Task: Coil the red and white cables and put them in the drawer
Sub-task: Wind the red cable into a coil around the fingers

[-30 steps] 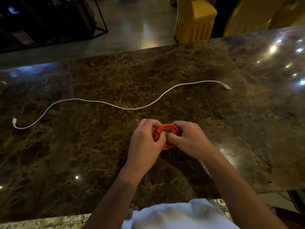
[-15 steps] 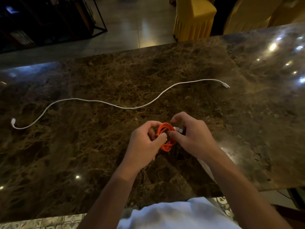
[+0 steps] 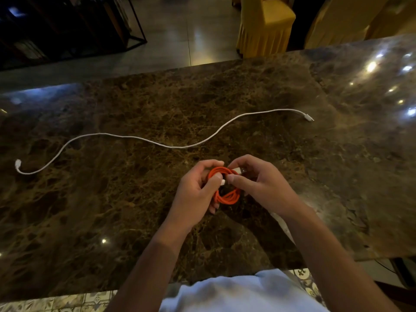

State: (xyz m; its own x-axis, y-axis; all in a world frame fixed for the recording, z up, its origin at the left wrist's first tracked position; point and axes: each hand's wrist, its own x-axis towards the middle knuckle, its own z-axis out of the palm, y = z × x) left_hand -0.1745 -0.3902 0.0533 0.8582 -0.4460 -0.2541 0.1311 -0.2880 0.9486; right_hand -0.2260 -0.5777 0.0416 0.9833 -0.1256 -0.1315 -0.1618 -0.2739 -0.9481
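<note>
Red cable [image 3: 226, 197] now coiled; my left hand [image 3: 194, 195] grips it, right hand [image 3: 262, 186] has pulled its plug end free. White cable [image 3: 171, 146] lies uncoiled on surface [image 3: 90, 210].

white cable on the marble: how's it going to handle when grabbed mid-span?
Likely floppy: the white cable lies flat in loose S-curves on the marble counter, so both ends should droop and trail. Probably light, being thin. On the polished, glossy top it may slide rather than stay put, with its plug ends dragging behind.
</note>
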